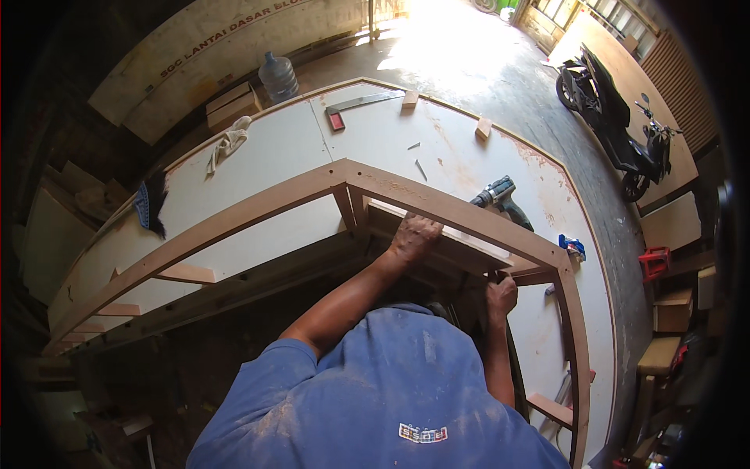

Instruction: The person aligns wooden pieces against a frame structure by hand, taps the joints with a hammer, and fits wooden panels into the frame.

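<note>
A reddish-brown wooden frame (422, 190) stands on a white-topped table (297, 129), its joined corner near the middle of the view. Inside its right part is a wooden board (465, 254), held between my hands. My left hand (416, 237) is closed over the board's upper edge, near the corner upright. At the board's right end my right hand (501, 295) is closed around it, the fingertips partly hidden. Just beyond the frame rail lies a green-and-black power drill (500, 197).
Across the table lie a try square (336, 120), wood blocks (409, 100), a glove-like cloth (229, 144), a dark-bristled brush (151, 205) and a small blue packet (572, 247). Behind stands a water jug (279, 76). A black motorbike (613, 117) and red stool (655, 263) are at right.
</note>
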`<state>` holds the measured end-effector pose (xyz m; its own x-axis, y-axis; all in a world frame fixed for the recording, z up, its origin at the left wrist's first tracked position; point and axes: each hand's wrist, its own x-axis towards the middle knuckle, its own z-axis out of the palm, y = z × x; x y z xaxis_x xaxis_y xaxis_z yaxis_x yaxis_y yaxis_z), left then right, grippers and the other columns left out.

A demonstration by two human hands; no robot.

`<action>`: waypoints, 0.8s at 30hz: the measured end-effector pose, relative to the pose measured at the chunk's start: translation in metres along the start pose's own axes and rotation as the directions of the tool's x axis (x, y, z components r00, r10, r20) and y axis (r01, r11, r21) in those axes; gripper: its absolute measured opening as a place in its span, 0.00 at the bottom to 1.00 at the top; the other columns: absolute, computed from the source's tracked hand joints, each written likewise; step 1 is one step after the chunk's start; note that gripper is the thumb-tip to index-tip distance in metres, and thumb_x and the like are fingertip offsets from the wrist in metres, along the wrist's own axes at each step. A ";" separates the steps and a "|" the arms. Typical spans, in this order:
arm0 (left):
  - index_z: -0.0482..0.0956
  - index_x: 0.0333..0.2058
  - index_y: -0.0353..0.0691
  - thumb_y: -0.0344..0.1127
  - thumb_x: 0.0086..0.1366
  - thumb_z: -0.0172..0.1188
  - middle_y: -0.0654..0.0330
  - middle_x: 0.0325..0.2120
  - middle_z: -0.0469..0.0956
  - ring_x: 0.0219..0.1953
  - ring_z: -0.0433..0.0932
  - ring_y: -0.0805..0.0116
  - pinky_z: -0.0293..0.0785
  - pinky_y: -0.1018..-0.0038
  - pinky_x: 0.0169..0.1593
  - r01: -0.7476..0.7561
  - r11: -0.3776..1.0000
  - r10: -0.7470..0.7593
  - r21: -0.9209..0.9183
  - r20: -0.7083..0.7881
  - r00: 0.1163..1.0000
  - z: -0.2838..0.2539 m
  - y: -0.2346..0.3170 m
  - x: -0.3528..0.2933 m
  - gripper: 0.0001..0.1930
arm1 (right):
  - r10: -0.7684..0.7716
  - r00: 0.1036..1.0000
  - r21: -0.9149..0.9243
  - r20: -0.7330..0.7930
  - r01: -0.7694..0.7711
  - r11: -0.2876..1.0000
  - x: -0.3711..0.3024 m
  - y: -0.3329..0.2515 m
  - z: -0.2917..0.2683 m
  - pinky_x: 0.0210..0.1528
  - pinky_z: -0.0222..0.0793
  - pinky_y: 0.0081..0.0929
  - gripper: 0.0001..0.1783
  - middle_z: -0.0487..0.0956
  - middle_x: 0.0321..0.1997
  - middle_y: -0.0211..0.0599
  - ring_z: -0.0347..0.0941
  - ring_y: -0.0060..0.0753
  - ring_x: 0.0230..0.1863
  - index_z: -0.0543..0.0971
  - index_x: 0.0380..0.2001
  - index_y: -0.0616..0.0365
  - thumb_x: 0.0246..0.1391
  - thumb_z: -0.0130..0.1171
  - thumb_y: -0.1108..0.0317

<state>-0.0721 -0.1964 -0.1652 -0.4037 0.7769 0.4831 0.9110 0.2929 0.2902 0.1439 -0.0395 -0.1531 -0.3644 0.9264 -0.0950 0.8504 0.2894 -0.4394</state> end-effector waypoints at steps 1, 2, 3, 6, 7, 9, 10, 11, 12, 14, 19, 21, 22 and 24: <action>0.76 0.25 0.46 0.35 0.57 0.59 0.58 0.22 0.80 0.28 0.82 0.58 0.76 0.60 0.38 0.009 1.000 -0.009 -0.001 0.007 1.000 0.006 -0.003 0.000 0.03 | 0.053 0.998 -0.101 0.028 -0.050 0.994 -0.003 -0.009 -0.009 0.47 0.75 0.47 0.17 0.84 0.39 0.53 0.81 0.60 0.44 0.83 0.40 0.60 0.55 0.62 0.58; 0.76 0.25 0.46 0.35 0.57 0.59 0.58 0.22 0.80 0.28 0.82 0.58 0.76 0.60 0.38 -0.003 1.000 0.003 -0.012 0.010 1.000 0.012 -0.006 0.000 0.03 | 0.019 0.999 -0.059 0.029 -0.017 0.998 -0.006 -0.009 -0.013 0.47 0.75 0.46 0.19 0.85 0.40 0.50 0.81 0.58 0.44 0.84 0.40 0.57 0.59 0.60 0.52; 0.75 0.24 0.47 0.34 0.56 0.58 0.57 0.20 0.78 0.26 0.81 0.58 0.76 0.60 0.34 -0.004 0.999 0.004 -0.044 -0.017 1.000 0.018 -0.010 0.000 0.04 | 0.034 0.999 -0.062 0.020 -0.032 0.998 -0.008 -0.003 -0.011 0.47 0.75 0.46 0.19 0.85 0.40 0.50 0.81 0.58 0.44 0.84 0.40 0.57 0.59 0.60 0.52; 0.76 0.23 0.48 0.34 0.55 0.60 0.57 0.19 0.77 0.24 0.80 0.57 0.75 0.59 0.31 -0.018 0.994 0.019 -0.112 0.009 1.000 0.025 -0.010 0.004 0.04 | -0.043 0.999 0.055 0.010 0.043 0.998 -0.008 0.035 0.007 0.49 0.75 0.49 0.17 0.85 0.41 0.49 0.80 0.58 0.45 0.84 0.43 0.55 0.58 0.60 0.55; 0.77 0.24 0.49 0.35 0.55 0.61 0.57 0.18 0.77 0.25 0.81 0.57 0.75 0.59 0.31 -0.002 0.993 0.008 -0.114 0.057 0.998 0.026 -0.011 0.003 0.03 | -0.055 0.998 0.036 0.004 0.055 0.998 -0.008 0.044 0.016 0.49 0.75 0.49 0.17 0.84 0.42 0.51 0.80 0.58 0.46 0.83 0.45 0.55 0.57 0.59 0.59; 0.77 0.23 0.47 0.35 0.56 0.61 0.57 0.16 0.76 0.23 0.80 0.57 0.75 0.59 0.31 0.031 0.994 -0.019 -0.106 0.119 0.993 0.005 -0.013 0.002 0.04 | -0.042 0.996 0.085 0.077 0.035 0.996 -0.019 0.025 0.011 0.47 0.76 0.49 0.16 0.84 0.41 0.53 0.80 0.59 0.45 0.83 0.43 0.55 0.53 0.58 0.62; 0.77 0.23 0.47 0.36 0.57 0.61 0.58 0.16 0.76 0.23 0.81 0.57 0.76 0.60 0.31 0.024 0.997 -0.016 -0.078 0.107 0.994 0.004 -0.014 0.001 0.05 | -0.070 0.994 0.083 0.079 0.063 0.995 -0.020 0.032 0.017 0.48 0.76 0.48 0.15 0.84 0.40 0.52 0.80 0.59 0.44 0.83 0.42 0.55 0.54 0.57 0.61; 0.77 0.23 0.47 0.36 0.57 0.61 0.58 0.16 0.77 0.24 0.81 0.57 0.76 0.61 0.31 0.017 0.999 -0.013 -0.046 0.097 0.995 0.006 -0.015 0.001 0.05 | -0.020 0.991 0.038 0.131 0.015 0.999 -0.022 0.031 0.016 0.50 0.74 0.45 0.15 0.84 0.43 0.51 0.80 0.58 0.47 0.85 0.43 0.51 0.58 0.58 0.58; 0.77 0.23 0.47 0.36 0.57 0.61 0.58 0.16 0.77 0.24 0.81 0.57 0.76 0.61 0.31 -0.006 0.998 0.013 -0.068 0.104 0.994 0.010 -0.014 0.002 0.05 | -0.048 0.990 0.074 0.135 0.039 0.996 -0.022 0.041 0.020 0.49 0.75 0.44 0.15 0.84 0.43 0.51 0.80 0.57 0.46 0.85 0.43 0.51 0.58 0.58 0.57; 0.75 0.25 0.45 0.34 0.58 0.59 0.56 0.18 0.76 0.23 0.81 0.55 0.76 0.59 0.29 -0.057 0.995 0.061 -0.082 0.044 0.997 0.007 -0.012 0.005 0.05 | -0.066 0.989 0.116 0.135 0.051 0.992 -0.024 0.050 0.023 0.49 0.75 0.44 0.15 0.84 0.43 0.50 0.80 0.56 0.46 0.85 0.42 0.51 0.58 0.58 0.56; 0.77 0.27 0.43 0.36 0.58 0.61 0.56 0.22 0.79 0.26 0.82 0.55 0.78 0.59 0.30 -0.076 0.996 0.076 -0.051 -0.002 0.997 0.007 -0.002 0.015 0.05 | -0.110 0.976 0.145 0.189 0.083 0.986 -0.028 0.062 0.028 0.49 0.76 0.45 0.16 0.84 0.41 0.51 0.81 0.57 0.45 0.84 0.42 0.53 0.52 0.57 0.60; 0.77 0.27 0.43 0.37 0.58 0.61 0.56 0.23 0.79 0.27 0.82 0.55 0.78 0.59 0.31 -0.080 0.995 0.080 -0.052 0.006 0.997 0.007 -0.002 0.013 0.06 | -0.140 0.970 0.148 0.196 0.112 0.983 -0.030 0.066 0.033 0.48 0.76 0.45 0.16 0.84 0.41 0.50 0.81 0.58 0.44 0.84 0.42 0.52 0.51 0.58 0.60; 0.77 0.27 0.43 0.37 0.58 0.61 0.55 0.23 0.80 0.27 0.82 0.55 0.78 0.58 0.31 -0.077 0.996 0.078 -0.051 0.020 0.997 0.009 -0.004 0.013 0.05 | -0.174 0.964 0.145 0.203 0.146 0.979 -0.029 0.070 0.037 0.47 0.76 0.46 0.16 0.84 0.40 0.50 0.80 0.58 0.44 0.85 0.41 0.52 0.51 0.58 0.60; 0.78 0.27 0.43 0.37 0.58 0.61 0.55 0.24 0.80 0.28 0.82 0.56 0.78 0.58 0.31 -0.078 0.996 0.080 -0.050 0.038 0.996 0.013 -0.004 0.010 0.05 | -0.197 0.950 0.123 0.242 0.172 0.977 -0.030 0.077 0.045 0.47 0.77 0.46 0.17 0.84 0.40 0.50 0.80 0.59 0.43 0.85 0.42 0.51 0.50 0.58 0.59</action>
<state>-0.0790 -0.1833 -0.1723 -0.3260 0.8185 0.4731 0.9344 0.2028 0.2929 0.2034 -0.0554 -0.2247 -0.6059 0.7645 -0.2200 0.7219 0.4123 -0.5557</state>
